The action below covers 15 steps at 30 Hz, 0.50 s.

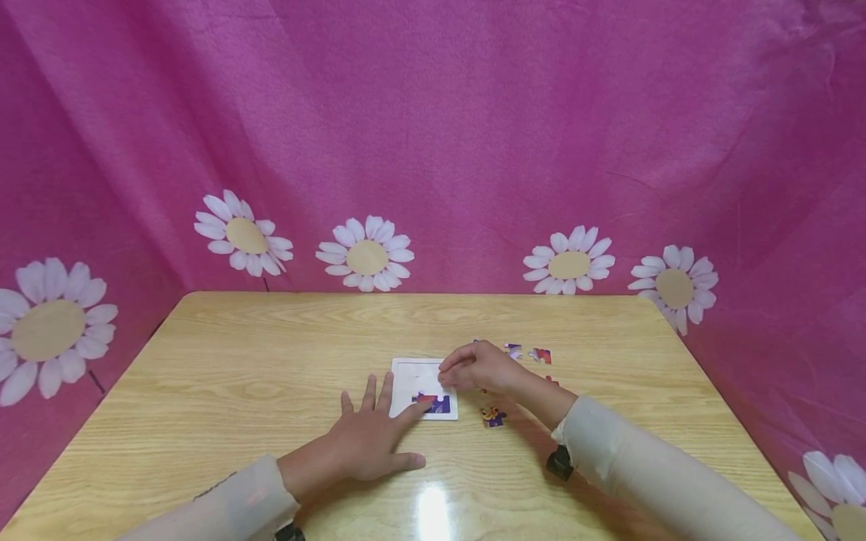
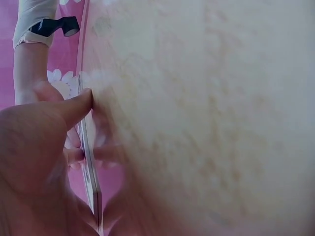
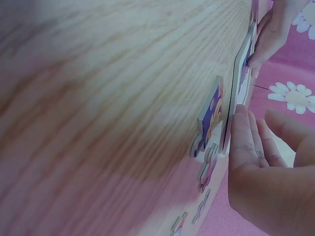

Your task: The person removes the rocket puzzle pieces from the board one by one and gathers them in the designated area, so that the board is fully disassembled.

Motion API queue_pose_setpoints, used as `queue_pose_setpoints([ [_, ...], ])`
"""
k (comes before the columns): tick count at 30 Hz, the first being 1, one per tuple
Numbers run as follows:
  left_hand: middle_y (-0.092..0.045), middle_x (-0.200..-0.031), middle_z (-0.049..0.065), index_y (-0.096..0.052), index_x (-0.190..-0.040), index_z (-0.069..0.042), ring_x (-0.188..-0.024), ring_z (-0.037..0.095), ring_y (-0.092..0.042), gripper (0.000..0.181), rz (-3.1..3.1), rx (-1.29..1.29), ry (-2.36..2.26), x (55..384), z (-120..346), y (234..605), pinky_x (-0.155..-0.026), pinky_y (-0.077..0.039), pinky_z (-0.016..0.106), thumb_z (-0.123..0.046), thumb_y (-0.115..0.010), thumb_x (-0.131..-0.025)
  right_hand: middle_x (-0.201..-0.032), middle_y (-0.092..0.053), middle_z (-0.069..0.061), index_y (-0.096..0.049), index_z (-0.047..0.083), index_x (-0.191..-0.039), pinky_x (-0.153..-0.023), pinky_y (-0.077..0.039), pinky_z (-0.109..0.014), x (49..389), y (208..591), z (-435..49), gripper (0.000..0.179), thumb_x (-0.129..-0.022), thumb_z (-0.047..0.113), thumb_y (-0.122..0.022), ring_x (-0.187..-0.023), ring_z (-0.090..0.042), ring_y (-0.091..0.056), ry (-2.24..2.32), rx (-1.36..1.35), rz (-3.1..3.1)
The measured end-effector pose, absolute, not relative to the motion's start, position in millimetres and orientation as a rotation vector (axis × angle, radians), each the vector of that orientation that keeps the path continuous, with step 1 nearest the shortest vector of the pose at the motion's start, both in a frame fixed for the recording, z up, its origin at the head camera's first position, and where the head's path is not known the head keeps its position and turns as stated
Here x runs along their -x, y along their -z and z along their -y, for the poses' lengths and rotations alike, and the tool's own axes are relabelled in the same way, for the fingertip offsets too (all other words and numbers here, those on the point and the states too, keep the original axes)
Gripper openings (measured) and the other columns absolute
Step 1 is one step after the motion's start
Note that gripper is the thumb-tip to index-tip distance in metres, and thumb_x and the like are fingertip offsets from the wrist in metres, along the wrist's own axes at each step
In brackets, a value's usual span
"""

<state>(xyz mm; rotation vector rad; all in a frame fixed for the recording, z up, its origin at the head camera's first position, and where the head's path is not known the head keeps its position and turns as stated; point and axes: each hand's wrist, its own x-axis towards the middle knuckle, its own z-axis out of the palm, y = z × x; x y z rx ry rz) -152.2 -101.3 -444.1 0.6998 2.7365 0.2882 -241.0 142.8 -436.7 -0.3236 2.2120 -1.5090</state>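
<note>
A white puzzle board (image 1: pixel 408 376) lies on the wooden table, with joined purple and red jigsaw pieces (image 1: pixel 441 405) in its lower right part. My left hand (image 1: pixel 368 443) is spread flat at the board's lower left, and its index fingertip rests on those pieces. Over the board's right edge is my right hand (image 1: pixel 483 370). In the right wrist view its fingers (image 3: pixel 244 142) are straight, the thumb stands apart, and no piece shows between them. A purple and orange jigsaw piece (image 1: pixel 494 417) lies just right of the board.
More loose jigsaw pieces lie behind and beside the right hand, among them a red and purple one (image 1: pixel 541 355) and a pale purple one (image 1: pixel 514 351). The table (image 1: pixel 271 361) meets a pink flowered cloth (image 1: pixel 460 150) at its back edge.
</note>
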Motion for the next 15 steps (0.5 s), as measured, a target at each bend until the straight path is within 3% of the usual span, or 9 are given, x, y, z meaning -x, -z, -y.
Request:
queue_pose_setpoints([
  [15,-0.002,-0.167,0.034,-0.021,-0.159,-0.057,-0.149,0.063,-0.001,0.076,-2.686,-0.706,-0.219,153.5,97.6,441.1,-0.103,-0.01,0.089,-0.081,-0.047,-0.091,-0.109,-0.077,-0.019,-0.071,-0.009,-0.117,-0.089,-0.06,-0.036,239.8,434.8,-143.2,0.025,-0.096,0.004,-0.07,-0.099,-0.027,-0.076,1.501,0.379,-2.176],
])
